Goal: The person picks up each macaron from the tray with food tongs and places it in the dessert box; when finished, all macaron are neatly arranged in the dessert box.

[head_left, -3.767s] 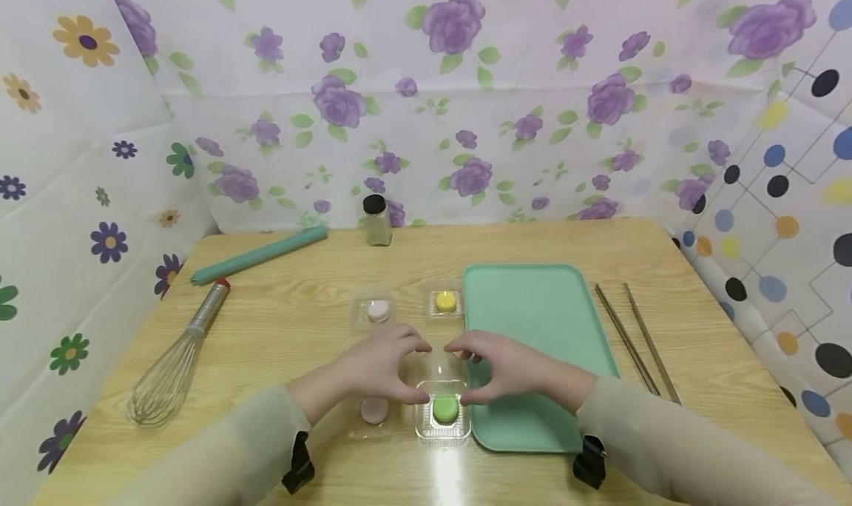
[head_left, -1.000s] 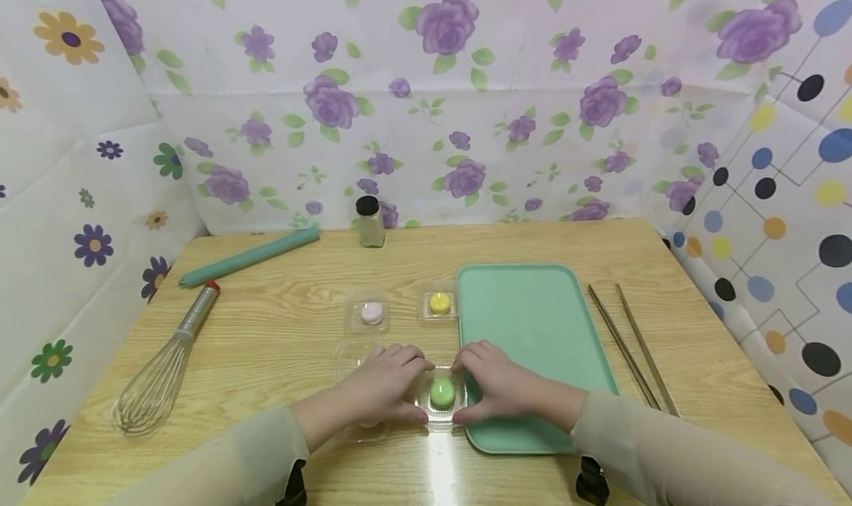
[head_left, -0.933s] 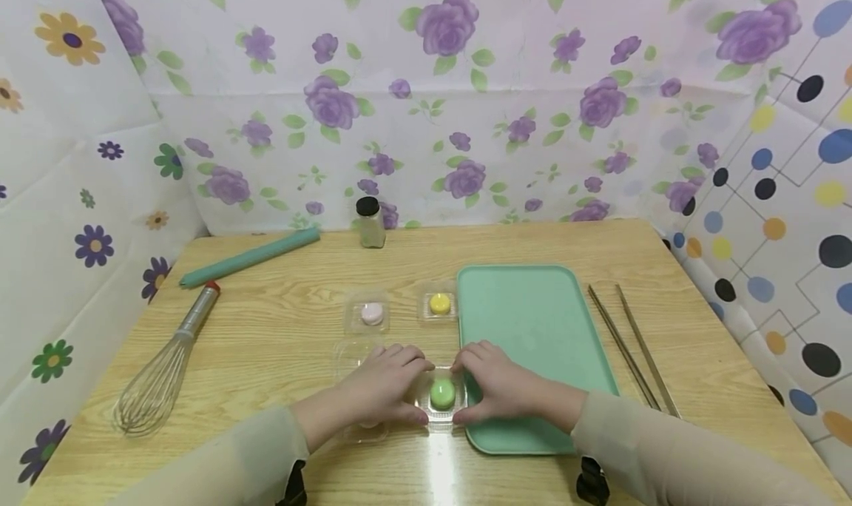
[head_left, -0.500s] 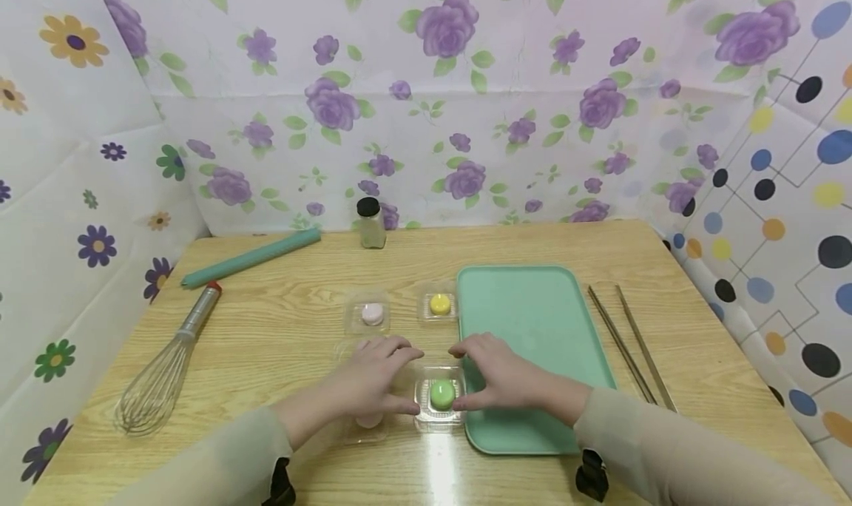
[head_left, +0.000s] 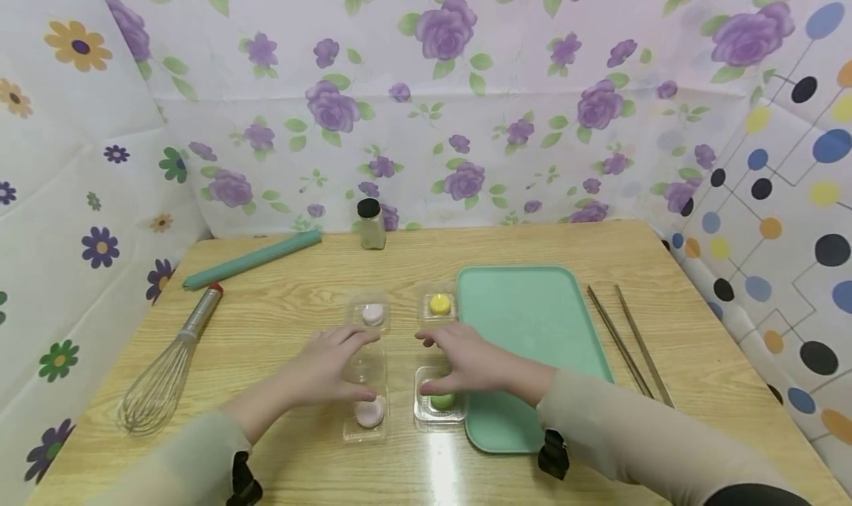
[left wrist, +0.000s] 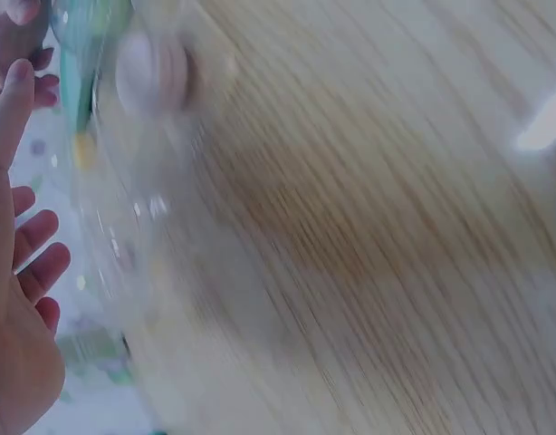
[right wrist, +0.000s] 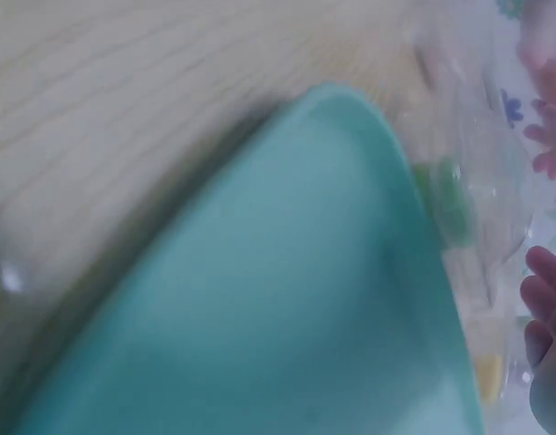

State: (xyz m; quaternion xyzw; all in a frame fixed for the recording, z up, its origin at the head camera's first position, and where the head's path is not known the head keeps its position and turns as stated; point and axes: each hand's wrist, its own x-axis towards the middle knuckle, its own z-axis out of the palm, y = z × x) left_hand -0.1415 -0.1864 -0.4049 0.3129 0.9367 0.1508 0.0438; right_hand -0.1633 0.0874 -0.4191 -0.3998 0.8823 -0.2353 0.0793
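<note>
My left hand, fingers spread and slightly bent, hovers at the left of a clear plastic box holding a pale pink macaron. This box's lid lies folded back behind it. Over the back part of another clear box is my right hand, fingers parted and thumb partly covering a green macaron. That box's lid looks down. Neither hand holds anything. The left wrist view shows the pink macaron beyond the left thumb; the right wrist view is blurred.
Farther back stand boxes with a pale pink macaron and a yellow macaron. A green tray lies right, beside metal tongs. A whisk, a teal roll and a black-capped jar stand left and behind.
The raised lid of the green macaron's box came down, with both hands pressed around it. The hands then let go, spread apart and moved left, toward the front pink macaron's box.
</note>
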